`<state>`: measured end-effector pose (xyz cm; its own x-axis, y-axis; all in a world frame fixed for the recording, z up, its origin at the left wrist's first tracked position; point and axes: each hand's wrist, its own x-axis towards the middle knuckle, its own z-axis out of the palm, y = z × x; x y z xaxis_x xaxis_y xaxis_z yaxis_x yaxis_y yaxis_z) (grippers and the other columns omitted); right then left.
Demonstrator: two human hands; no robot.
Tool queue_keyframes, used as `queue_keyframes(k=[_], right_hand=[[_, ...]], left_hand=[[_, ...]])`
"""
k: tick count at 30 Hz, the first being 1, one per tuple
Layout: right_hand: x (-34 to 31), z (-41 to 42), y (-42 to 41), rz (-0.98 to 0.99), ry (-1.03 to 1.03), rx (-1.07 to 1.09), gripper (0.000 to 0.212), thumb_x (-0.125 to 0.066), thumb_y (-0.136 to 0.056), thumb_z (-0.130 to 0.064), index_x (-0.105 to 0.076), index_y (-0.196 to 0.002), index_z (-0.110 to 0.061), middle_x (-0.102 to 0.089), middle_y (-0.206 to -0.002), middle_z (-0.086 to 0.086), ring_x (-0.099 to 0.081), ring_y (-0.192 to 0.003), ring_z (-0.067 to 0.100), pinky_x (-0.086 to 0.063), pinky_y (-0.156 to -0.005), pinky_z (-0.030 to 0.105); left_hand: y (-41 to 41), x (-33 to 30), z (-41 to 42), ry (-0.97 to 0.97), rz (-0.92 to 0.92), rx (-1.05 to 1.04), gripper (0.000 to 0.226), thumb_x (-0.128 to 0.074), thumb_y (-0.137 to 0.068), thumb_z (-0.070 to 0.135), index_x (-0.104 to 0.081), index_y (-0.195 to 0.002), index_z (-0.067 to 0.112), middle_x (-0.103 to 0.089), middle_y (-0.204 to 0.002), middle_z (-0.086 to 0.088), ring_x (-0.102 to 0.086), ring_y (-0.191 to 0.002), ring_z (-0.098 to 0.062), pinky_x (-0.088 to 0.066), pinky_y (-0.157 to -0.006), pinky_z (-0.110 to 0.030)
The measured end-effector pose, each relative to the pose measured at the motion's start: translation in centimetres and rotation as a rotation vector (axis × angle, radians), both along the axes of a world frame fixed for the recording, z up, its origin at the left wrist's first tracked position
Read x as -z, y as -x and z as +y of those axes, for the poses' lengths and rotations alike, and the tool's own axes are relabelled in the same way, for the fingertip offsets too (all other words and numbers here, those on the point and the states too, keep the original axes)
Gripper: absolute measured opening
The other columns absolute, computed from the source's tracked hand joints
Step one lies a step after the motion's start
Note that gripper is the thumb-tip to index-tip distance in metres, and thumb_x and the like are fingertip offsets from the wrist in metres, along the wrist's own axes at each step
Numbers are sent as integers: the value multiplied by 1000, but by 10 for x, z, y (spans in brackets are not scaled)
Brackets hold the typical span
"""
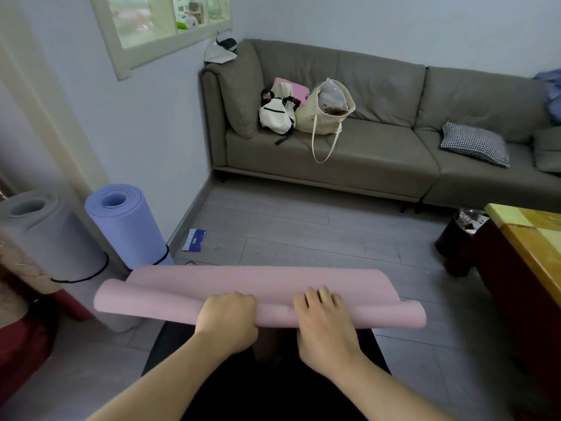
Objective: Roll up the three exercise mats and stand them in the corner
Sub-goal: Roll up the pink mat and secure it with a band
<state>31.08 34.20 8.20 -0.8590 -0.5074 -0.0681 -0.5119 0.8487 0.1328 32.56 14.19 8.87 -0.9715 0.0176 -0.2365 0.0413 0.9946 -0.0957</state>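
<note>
The pink exercise mat (261, 294), mostly rolled, is held crosswise well in front of the grey sofa (364, 153). It is gripped by the left hand (227, 319) with curled fingers; the right hand (323, 322) is laid over it, fingers bent. The blue rolled mat (130, 226) and the grey rolled mat (45, 235) are stood upright left of the sofa.

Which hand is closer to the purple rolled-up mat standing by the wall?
Left. The left hand grips the pink foam mat nearer the purple rolled foam mat; the right hand is farther right.

pink mat (273, 287), blue mat (130, 226), grey mat (45, 235)
</note>
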Motion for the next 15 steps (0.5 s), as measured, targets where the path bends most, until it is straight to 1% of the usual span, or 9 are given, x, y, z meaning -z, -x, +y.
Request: queue_keyframes(k=[2, 3, 5, 6, 7, 8, 10, 13, 15], right_hand=[[5, 1, 0, 7, 0, -13, 44, -79, -52, -14, -57, -90, -19, -60, -82, 5, -58, -75, 32, -45, -62, 41], [3, 0, 3, -36, -6, 2, 39, -78, -56, -14, -60, -90, -19, -64, -80, 6, -63, -74, 33, -48, -63, 41], [-11, -5, 14, -116, -26, 42, 27, -70, -72, -13, -68, -98, -17, -72, -90, 8, -71, -84, 36, -52, -70, 38], [-16, -8, 21, -159, -30, 53, 27, -65, -77, -14, -70, -104, -17, -73, -98, 8, -71, -92, 36, -52, -73, 37], [-20, -10, 29, -225, -40, 70, 29, -62, -80, -15, -71, -107, -17, -72, -104, 8, -70, -96, 36, -52, -74, 36], [-24, -14, 35, -288, -50, 91, 30, -60, -79, -16, -71, -108, -16, -71, -107, 7, -69, -98, 36, -51, -73, 34], [-30, -18, 47, -398, -43, 136, 32, -57, -77, -17, -71, -105, -15, -67, -106, 7, -66, -93, 35, -50, -71, 33], [-31, -23, 57, -522, -46, 174, 28, -64, -77, -23, -71, -103, -15, -63, -96, 4, -62, -84, 32, -49, -68, 32], [-29, -24, 54, -501, -50, 160, 26, -63, -77, -21, -71, -100, -13, -64, -94, 5, -63, -83, 32, -49, -68, 31]], left_hand=[[0, -4, -1, -32, -5, -26, 33, -54, -87, 29, -63, -118, 20, -70, -116, -6, -68, -107, -32, -51, -84, -36], [-1, -4, -1, -33, 3, -24, 32, -54, -87, 28, -63, -117, 20, -70, -116, -6, -68, -106, -32, -50, -83, -36], [-6, 2, 0, -58, 48, -23, 27, -55, -88, 29, -61, -114, 22, -68, -114, -3, -67, -104, -29, -49, -79, -35], [-10, 3, -1, -80, 89, -23, 25, -57, -88, 30, -60, -112, 23, -67, -111, -1, -66, -102, -28, -48, -76, -35], [-14, 6, -4, -110, 146, -16, 24, -63, -86, 31, -59, -108, 23, -65, -106, 0, -65, -97, -26, -47, -72, -35], [-17, 10, -9, -127, 178, 3, 28, -72, -77, 31, -60, -102, 23, -62, -98, 1, -63, -89, -25, -47, -67, -35], [-22, 20, -18, -134, 236, 43, 41, -84, -56, 24, -59, -88, 21, -56, -86, 1, -57, -76, -23, -51, -60, -35], [-27, 31, -23, -105, 302, 39, 42, -83, -50, 21, -58, -84, 19, -54, -83, -2, -54, -74, -26, -52, -65, -38], [-23, 30, -20, -59, 250, 12, 41, -85, -49, 25, -60, -81, 19, -57, -77, -3, -55, -71, -27, -50, -64, -39]])
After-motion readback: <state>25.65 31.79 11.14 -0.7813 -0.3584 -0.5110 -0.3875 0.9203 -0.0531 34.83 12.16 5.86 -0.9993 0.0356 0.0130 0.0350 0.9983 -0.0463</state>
